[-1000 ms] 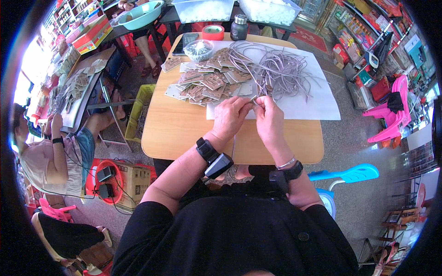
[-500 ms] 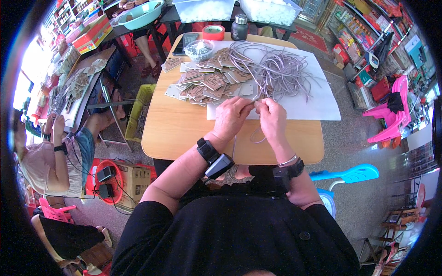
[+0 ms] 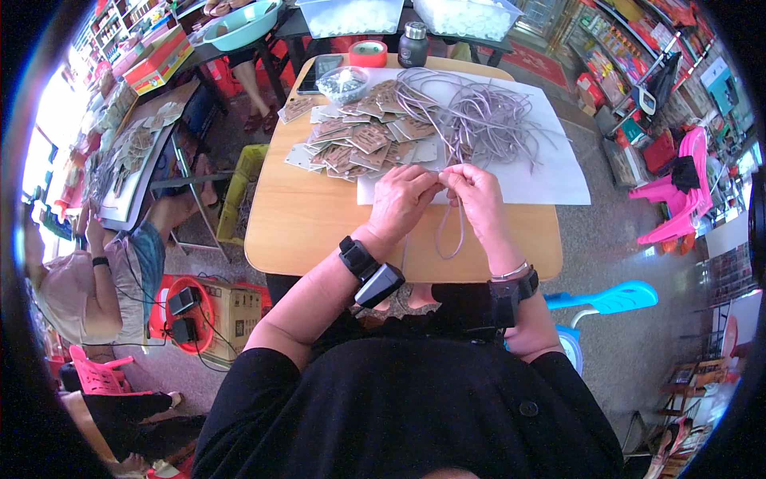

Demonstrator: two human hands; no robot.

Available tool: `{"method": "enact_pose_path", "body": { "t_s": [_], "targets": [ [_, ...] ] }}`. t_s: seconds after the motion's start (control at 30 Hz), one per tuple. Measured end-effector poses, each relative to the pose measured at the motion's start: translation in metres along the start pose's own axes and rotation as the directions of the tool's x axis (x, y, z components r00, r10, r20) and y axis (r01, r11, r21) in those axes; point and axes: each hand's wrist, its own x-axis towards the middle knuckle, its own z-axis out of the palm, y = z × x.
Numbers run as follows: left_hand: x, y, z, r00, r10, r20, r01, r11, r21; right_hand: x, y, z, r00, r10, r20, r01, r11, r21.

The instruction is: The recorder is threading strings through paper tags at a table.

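Fingertip to fingertip, my left hand (image 3: 403, 203) and my right hand (image 3: 476, 199) meet over the near edge of a white sheet (image 3: 550, 184). Both are closed in a pinch on a thin purple-grey cord (image 3: 450, 254), which hangs in a loop below my right hand. The exact spot they pinch is hidden by the fingers. Just beyond lies a tangled bundle of the same cord (image 3: 495, 120). To its left is a heap of brown-and-white flat plates (image 3: 371, 137), close past my left hand.
On the wooden table (image 3: 319, 231) stand a clear bowl of small parts (image 3: 343, 85), a roll of red tape (image 3: 368, 54), a dark bottle (image 3: 413, 46) and a phone (image 3: 322, 73). A co-worker (image 3: 88, 287) sits at the left. A blue seat (image 3: 622, 298) is at the right.
My right hand has turned slightly and shifted a little right. The cord's loop beneath it now hangs longer and closer to my fingers. My left hand has barely moved.
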Motion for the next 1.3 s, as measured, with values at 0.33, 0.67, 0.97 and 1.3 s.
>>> {"method": "enact_pose_path", "body": {
  "t_s": [0.33, 0.67, 0.97, 1.3],
  "targets": [
    [-0.001, 0.026, -0.004, 0.989, 0.034, 0.143, -0.027, 0.998, -0.052, -0.015, 0.004, -0.028, 0.977, -0.053, -0.207, 0.168, 0.788, 0.593],
    [0.03, 0.033, -0.054, 0.92, -0.115, 0.376, 0.13, 0.991, -0.015, -0.011, 0.013, -0.121, 0.964, 0.066, -0.259, 0.201, 0.456, 0.867],
    [0.09, 0.048, -0.067, 0.921, 0.133, 0.366, -0.242, 0.931, 0.272, -0.026, 0.043, -0.137, 0.951, 0.15, -0.271, 0.197, 0.383, 0.903],
    [0.109, 0.064, -0.073, 0.924, 0.318, 0.212, -0.366, 0.896, 0.251, -0.039, 0.029, -0.153, 0.921, 0.016, -0.389, 0.355, 0.379, 0.855]
  ]
}}
